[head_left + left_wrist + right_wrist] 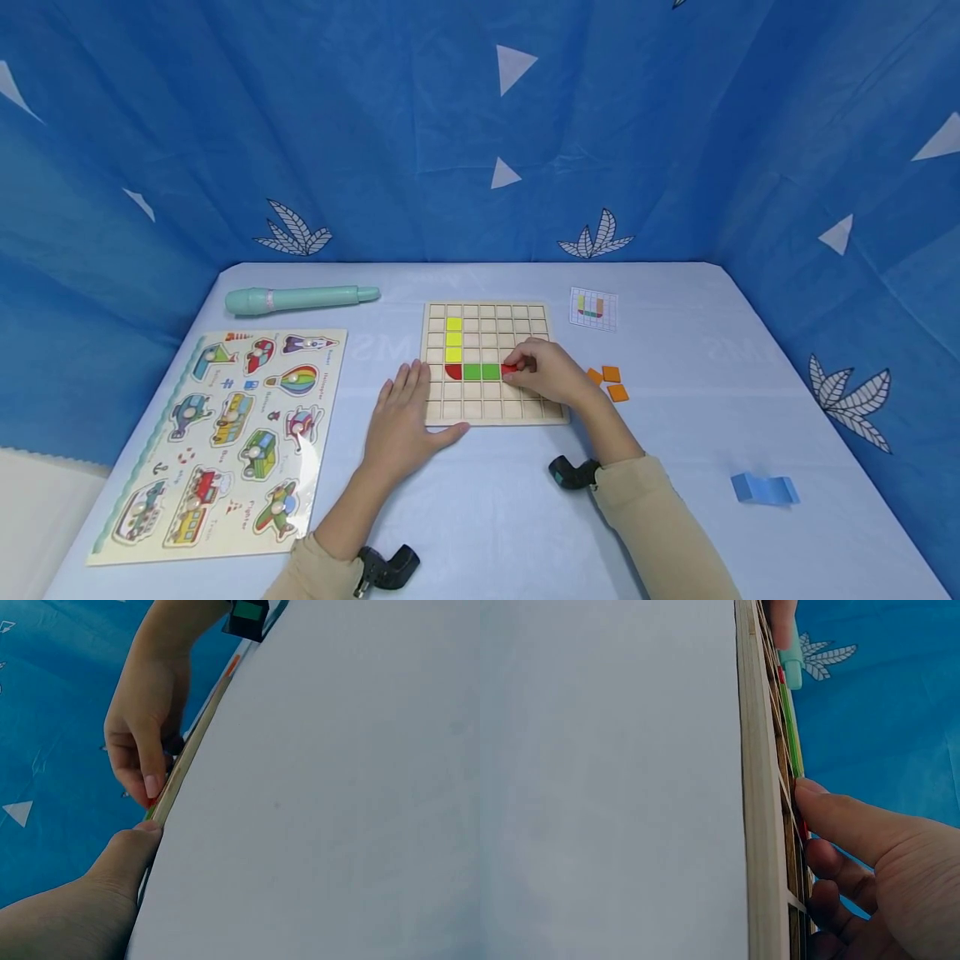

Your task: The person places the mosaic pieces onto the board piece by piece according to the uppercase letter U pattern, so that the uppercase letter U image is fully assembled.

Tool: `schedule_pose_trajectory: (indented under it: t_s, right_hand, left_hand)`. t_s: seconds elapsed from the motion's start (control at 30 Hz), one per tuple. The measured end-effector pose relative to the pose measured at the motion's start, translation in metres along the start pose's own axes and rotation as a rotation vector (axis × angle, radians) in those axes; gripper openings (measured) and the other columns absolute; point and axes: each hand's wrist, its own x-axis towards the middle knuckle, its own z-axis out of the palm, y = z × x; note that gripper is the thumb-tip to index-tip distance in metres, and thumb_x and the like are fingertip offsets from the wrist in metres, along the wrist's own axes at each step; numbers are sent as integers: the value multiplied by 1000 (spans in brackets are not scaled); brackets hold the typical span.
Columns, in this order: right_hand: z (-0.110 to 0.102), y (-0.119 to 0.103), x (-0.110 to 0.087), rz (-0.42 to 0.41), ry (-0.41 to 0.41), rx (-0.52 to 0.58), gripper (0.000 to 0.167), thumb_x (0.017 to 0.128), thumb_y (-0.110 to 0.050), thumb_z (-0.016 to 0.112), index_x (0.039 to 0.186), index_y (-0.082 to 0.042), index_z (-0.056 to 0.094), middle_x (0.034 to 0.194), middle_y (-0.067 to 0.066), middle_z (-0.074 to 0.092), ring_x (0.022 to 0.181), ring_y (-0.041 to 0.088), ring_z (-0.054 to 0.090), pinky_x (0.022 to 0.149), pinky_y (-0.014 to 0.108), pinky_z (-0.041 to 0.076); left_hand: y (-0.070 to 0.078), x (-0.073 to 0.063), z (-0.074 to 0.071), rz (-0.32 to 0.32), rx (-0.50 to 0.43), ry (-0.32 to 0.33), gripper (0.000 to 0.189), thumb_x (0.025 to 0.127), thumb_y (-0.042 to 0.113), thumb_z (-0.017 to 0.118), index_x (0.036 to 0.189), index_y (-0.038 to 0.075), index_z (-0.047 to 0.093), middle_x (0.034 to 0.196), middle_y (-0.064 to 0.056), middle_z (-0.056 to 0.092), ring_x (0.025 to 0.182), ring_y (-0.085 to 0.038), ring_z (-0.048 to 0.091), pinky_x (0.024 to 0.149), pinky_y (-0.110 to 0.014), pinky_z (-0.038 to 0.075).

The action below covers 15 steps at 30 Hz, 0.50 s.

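Tile of red colour [509, 368]: it is at the right end of the coloured row on the grid board [495, 410], just beside the green tiles [491, 372]. Our fingers cover part of it, so we cannot tell its own long axis, nor whether it sits fully in its square.
Right hand [551, 372]: we pinch this red tile between thumb and finger, reaching to it from the right and near side.
Left hand [399, 429]: we hold no tile with it; the fingers are straight at the left edge of the board, and the thumb touches the near edge.
Nearer hand: our right one, in contact with the tile; our left one is apart from it, to the left.
Coloured row: its long axis goes from left to right, and the yellow tiles [453, 339] stand in a column toward the far side at its left end.
Orange tiles [617, 392]: they lie on the desk [480, 508], right of the board, near our right wrist.
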Motion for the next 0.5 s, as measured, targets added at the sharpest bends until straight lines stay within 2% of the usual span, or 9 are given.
schedule_pose_trajectory:
  t_s: [0.23,0.5]
  right_hand:
    - [0,-1,-1,4,-6,-14,15,85,-22,79,99,-20,74,88,-2,60,85,17,54,73,26,47]
    - [-8,1,-8,7,6,57,17,90,-25,75,106,-20,73,91,-1,61,85,20,54,73,31,48]
  left_hand:
    - [0,0,0,2,2,-2,117,77,76,63,157,2,21,165,-13,19,155,-30,13,125,-51,13]
    - [0,1,0,1,1,-3,117,77,76,64,157,2,21,165,-13,19,155,-30,12,125,-52,13]
